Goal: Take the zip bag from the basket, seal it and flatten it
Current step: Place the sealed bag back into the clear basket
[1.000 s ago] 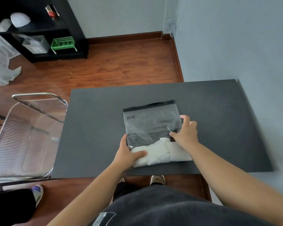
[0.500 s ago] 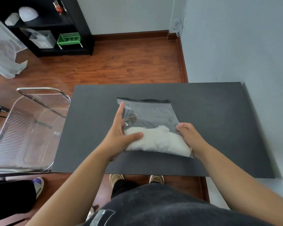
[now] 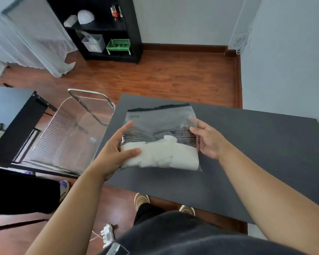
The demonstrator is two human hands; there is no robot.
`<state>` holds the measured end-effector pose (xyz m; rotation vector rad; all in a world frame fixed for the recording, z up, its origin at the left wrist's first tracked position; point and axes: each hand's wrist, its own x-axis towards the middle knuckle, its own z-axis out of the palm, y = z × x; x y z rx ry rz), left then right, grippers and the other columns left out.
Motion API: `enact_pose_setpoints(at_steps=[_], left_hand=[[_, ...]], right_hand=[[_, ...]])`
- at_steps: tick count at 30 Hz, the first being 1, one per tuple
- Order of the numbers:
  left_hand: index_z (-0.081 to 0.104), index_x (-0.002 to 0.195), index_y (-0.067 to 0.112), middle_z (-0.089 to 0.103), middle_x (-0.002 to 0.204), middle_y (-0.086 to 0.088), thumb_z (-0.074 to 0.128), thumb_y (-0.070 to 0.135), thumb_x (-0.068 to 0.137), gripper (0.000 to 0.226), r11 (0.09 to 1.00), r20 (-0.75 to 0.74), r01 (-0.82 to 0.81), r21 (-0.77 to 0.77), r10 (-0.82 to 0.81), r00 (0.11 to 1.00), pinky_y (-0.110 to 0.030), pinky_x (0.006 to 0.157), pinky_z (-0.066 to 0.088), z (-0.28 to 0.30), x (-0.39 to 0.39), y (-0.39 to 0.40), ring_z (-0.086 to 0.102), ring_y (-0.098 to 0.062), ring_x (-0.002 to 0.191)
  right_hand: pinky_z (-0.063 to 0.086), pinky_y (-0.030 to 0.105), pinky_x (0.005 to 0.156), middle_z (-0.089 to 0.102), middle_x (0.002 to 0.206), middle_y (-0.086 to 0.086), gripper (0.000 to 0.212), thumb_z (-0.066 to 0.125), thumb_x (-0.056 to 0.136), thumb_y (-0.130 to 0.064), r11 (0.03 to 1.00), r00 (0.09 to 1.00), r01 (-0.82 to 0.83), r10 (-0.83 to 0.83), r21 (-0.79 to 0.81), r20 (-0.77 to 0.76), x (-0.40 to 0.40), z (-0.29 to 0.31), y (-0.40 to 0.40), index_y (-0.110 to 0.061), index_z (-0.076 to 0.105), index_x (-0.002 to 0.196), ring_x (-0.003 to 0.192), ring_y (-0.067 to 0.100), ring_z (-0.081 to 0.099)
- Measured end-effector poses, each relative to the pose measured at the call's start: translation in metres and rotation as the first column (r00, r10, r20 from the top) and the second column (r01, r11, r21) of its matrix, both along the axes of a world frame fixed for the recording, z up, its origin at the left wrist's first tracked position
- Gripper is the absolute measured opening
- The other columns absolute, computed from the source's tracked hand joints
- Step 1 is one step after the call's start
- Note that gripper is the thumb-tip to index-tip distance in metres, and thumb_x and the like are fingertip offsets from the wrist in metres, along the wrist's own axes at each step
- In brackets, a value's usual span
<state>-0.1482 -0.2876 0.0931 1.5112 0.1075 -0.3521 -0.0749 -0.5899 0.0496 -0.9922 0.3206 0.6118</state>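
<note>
Broadly, a dark grey table (image 3: 247, 144) fills the right and near part of the scene, with red-brown wooden floor (image 3: 164, 76) beyond it and a black shelf unit (image 3: 99, 30) at the far left. Just left of the table stands a wire basket (image 3: 66, 133) with a clear liner, its chrome handle raised at the far end.

Over the near-left part of the table sits the zip bag (image 3: 160, 122), clear plastic, its dark zip edge pointing to the far side and slightly wavy. Its long axis runs near to far, tilted a little to the left. Whether it rests on the table or is held just above it cannot be told. White crumpled filling (image 3: 164, 155) bunches in its near end.

The left hand (image 3: 116, 153) grips the bag's left near corner, thumb on top over the white filling, fingers behind. The right hand (image 3: 208, 140) pinches the bag's right edge, fingers loosely curled.
</note>
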Motion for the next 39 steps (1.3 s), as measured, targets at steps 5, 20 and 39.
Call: enact_pose_setpoints(at_steps=[5,20,39], left_hand=[[0.066,0.12,0.04,0.071,0.116,0.01,0.082,0.014,0.066,0.061,0.948,-0.01,-0.317,-0.013,0.317,0.948,-0.028,0.072,0.058,-0.005,-0.016,0.056,0.069,-0.015,0.102],[0.062,0.124,0.039,0.067,0.123,-0.001,0.085,0.019,0.064,0.068,0.922,-0.021,-0.368,0.122,0.373,0.928,-0.033,0.086,0.056,0.008,-0.009,0.236,0.066,-0.023,0.11],[0.05,0.134,0.043,0.037,0.153,0.001,0.07,0.01,0.086,0.062,0.829,-0.396,0.085,0.553,0.172,0.902,-0.04,0.101,0.044,-0.107,0.077,0.374,0.046,-0.023,0.131]], right_hand=[[0.057,0.041,0.085,0.065,0.13,0.007,0.065,0.073,0.078,-0.014,0.952,0.952,-0.305,0.304,0.016,0.038,0.01,0.001,0.072,-0.028,0.049,0.136,0.112,0.026,0.065],[0.058,0.042,0.08,0.068,0.119,0.011,0.059,0.069,0.081,-0.001,0.891,0.882,-0.452,0.454,-0.042,0.127,0.05,0.029,0.266,-0.022,0.048,0.132,0.103,0.025,0.068],[0.057,0.027,0.057,0.071,0.1,0.007,0.062,0.059,0.088,0.007,0.781,0.935,-0.354,0.28,-0.515,-0.219,0.063,-0.045,0.364,-0.01,0.037,0.144,0.048,0.006,0.066]])
